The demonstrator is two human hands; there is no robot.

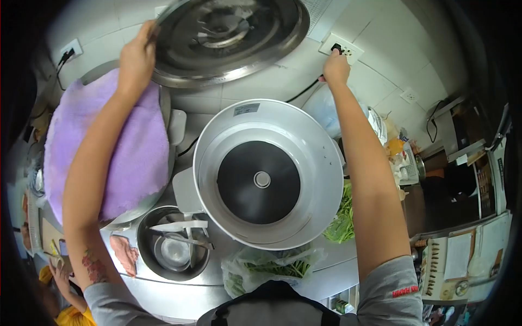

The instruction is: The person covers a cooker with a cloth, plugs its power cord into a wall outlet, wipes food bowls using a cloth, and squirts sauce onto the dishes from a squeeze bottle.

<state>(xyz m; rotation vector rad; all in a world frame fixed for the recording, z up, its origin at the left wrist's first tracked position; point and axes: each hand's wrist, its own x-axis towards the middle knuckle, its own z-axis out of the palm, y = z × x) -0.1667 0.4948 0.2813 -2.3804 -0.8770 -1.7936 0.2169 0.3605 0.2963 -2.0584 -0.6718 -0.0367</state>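
My left hand (137, 60) grips the rim of a large round metal lid (223, 41), tilted up near the tiled wall. At the wall outlet (350, 51), my right hand (336, 69) is closed on a black plug (336, 48); whether the plug is fully seated I cannot tell. A black cord (303, 93) runs down from near that hand behind the big cooker shell (318, 146). This shell stands uncovered between my arms, with no inner pot in it. On its floor shows a dark heating plate (244, 187) with a round metal button (262, 180).
Left of the cooker, a purple towel (136, 157) covers a round vessel. A steel pot (143, 239) holds a knife (179, 225) and other utensils, beside raw meat (124, 254). Bagged greens (277, 266) lie in front. Another person's hand (61, 274) shows lower left.
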